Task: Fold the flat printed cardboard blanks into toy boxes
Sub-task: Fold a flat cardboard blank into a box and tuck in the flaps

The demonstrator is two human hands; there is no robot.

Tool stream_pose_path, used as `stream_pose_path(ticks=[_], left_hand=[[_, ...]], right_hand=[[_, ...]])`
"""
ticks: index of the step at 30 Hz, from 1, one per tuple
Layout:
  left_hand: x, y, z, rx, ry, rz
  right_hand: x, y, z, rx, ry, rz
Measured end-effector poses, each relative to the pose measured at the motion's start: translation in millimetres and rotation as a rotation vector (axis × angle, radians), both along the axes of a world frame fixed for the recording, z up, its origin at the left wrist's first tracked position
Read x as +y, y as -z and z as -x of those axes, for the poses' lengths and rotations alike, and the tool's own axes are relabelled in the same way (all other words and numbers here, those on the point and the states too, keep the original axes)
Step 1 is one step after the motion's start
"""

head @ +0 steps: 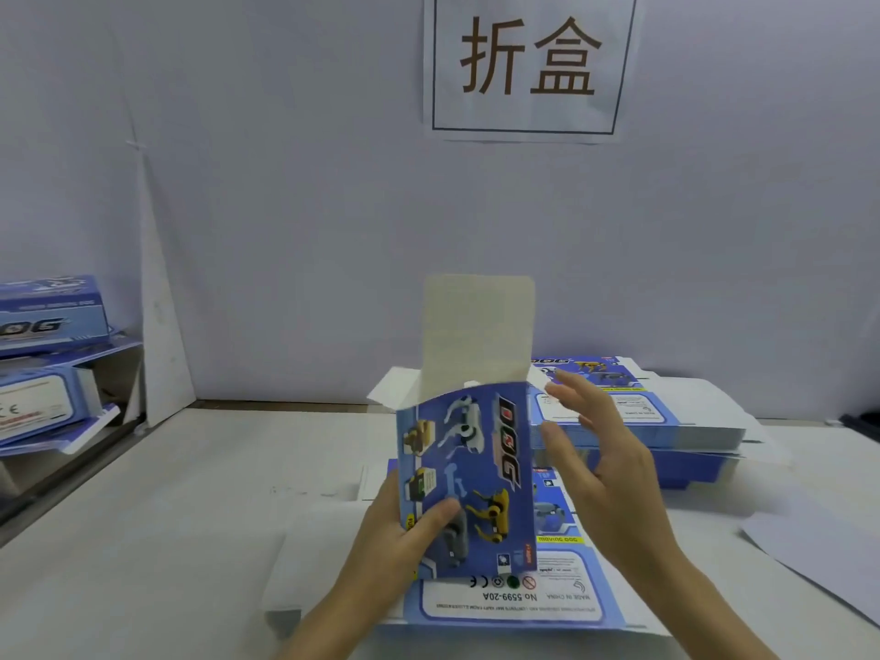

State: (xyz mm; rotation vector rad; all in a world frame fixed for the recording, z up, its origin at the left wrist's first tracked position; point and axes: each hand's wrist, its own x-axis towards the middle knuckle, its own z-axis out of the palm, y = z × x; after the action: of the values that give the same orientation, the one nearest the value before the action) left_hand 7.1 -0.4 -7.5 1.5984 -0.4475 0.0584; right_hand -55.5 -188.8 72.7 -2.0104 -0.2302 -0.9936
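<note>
A blue printed toy box point(469, 473) with robot-dog pictures stands upright in the middle, its top open and a plain tall flap point(478, 326) sticking up. My left hand point(400, 540) grips its lower left edge, thumb on the printed front. My right hand point(600, 469) hovers beside the box's right side with fingers straight and spread, holding nothing. Beneath lies a flat blank point(514, 602) face up on the table.
A stack of flat blanks point(666, 416) sits behind my right hand by the wall. Folded boxes point(47, 354) are piled on a shelf at the far left. A sign with two characters point(528, 59) hangs on the wall. A white sheet point(819, 554) lies right.
</note>
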Motion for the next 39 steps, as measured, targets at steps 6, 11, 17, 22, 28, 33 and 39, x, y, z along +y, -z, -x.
stream_pose_path(ticks=[6,11,17,22,28,33,39], left_hand=[[-2,2,5,-0.011,0.054,0.02],[3,7,3,0.006,0.167,-0.086],[2,10,-3,0.037,0.171,-0.088],[3,9,-5,0.044,0.185,-0.083],[1,12,-2,0.044,0.174,-0.103],[2,14,-3,0.033,0.169,-0.104],[3,12,-4,0.043,0.19,-0.101]], right_hand=[[-2,-23,-12,-0.076,0.037,-0.128],[-13,-84,-36,0.074,-0.156,-0.253],[-26,-109,-72,0.364,-0.288,-0.208],[-26,-108,-110,0.797,-0.2,-0.396],[-35,-80,-124,1.382,0.023,0.061],[-47,-76,-122,1.291,-0.088,0.071],[-41,-96,-122,1.228,-0.259,-0.219]])
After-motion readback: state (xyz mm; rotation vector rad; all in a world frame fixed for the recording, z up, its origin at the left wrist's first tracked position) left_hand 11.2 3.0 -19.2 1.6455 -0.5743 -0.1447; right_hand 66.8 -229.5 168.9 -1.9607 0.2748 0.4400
